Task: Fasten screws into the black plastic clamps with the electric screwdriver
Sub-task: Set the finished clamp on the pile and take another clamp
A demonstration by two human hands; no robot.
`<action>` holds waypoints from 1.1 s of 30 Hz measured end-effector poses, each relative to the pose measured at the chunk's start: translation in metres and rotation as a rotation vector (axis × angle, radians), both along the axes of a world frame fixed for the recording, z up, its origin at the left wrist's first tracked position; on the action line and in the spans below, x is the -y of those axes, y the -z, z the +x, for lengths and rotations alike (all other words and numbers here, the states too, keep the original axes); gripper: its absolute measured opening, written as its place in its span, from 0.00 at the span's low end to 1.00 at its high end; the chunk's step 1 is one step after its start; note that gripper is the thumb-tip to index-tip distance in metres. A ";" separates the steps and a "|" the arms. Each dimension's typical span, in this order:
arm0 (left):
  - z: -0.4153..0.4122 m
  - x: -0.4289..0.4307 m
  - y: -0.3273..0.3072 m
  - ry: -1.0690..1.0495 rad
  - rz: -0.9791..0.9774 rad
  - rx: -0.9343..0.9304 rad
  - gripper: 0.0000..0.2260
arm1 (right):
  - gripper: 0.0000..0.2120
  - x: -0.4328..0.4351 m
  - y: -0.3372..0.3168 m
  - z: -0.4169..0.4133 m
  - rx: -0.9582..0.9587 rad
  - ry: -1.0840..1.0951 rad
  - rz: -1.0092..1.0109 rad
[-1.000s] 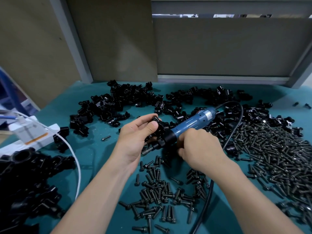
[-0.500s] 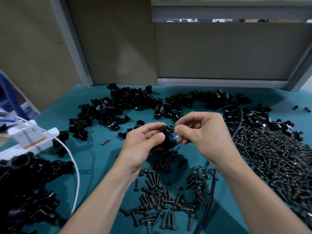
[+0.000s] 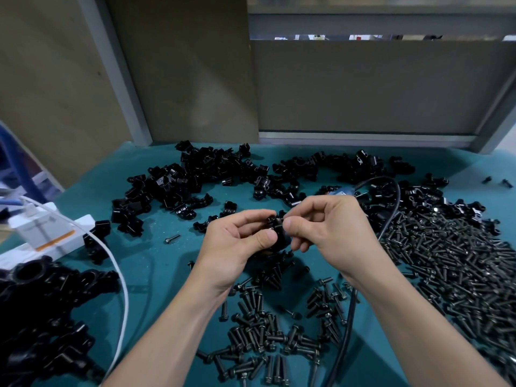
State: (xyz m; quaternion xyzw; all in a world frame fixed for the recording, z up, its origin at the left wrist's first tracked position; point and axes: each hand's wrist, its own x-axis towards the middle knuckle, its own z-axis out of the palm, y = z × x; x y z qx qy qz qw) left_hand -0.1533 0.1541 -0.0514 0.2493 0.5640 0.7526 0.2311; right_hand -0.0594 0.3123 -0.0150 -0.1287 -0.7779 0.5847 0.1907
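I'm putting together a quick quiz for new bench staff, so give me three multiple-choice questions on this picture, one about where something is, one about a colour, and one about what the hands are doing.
1. Where does the biggest heap of loose screws lie?
A. to the person's right
B. to the far left
C. against the back wall

2. What colour is the mat on the bench?
A. red
B. teal
C. white

3. What is the left hand doing?
A. lying flat on the mat
B. holding a black clamp
C. gripping the white cable

Answers: 1 A, the dense heap fills the right side. 2 B, teal shows between the parts. 3 B, its fingers close round the clamp while the right hand pinches at it.
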 end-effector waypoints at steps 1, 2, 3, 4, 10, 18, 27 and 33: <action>0.000 0.000 0.000 -0.005 0.002 -0.006 0.14 | 0.07 0.000 0.001 0.000 -0.002 0.001 -0.007; 0.001 0.000 0.000 -0.008 0.004 -0.015 0.15 | 0.08 0.001 0.002 0.000 -0.011 0.007 -0.017; 0.001 0.000 0.000 -0.012 0.005 -0.026 0.15 | 0.08 0.002 0.004 -0.001 -0.023 0.017 -0.025; 0.002 0.000 0.000 -0.018 0.003 -0.037 0.15 | 0.08 0.002 0.005 -0.001 -0.030 0.027 -0.030; 0.001 0.000 0.001 -0.077 -0.033 -0.088 0.17 | 0.07 0.001 0.005 -0.001 0.074 0.011 0.053; 0.004 -0.002 -0.001 -0.098 -0.028 -0.131 0.17 | 0.09 0.014 0.012 -0.002 0.053 0.054 -0.063; 0.008 -0.004 -0.001 -0.080 -0.036 -0.164 0.20 | 0.15 0.012 0.009 -0.002 0.038 0.015 -0.294; 0.007 -0.004 -0.002 -0.049 0.014 -0.095 0.16 | 0.10 0.011 0.006 0.000 0.029 -0.010 -0.206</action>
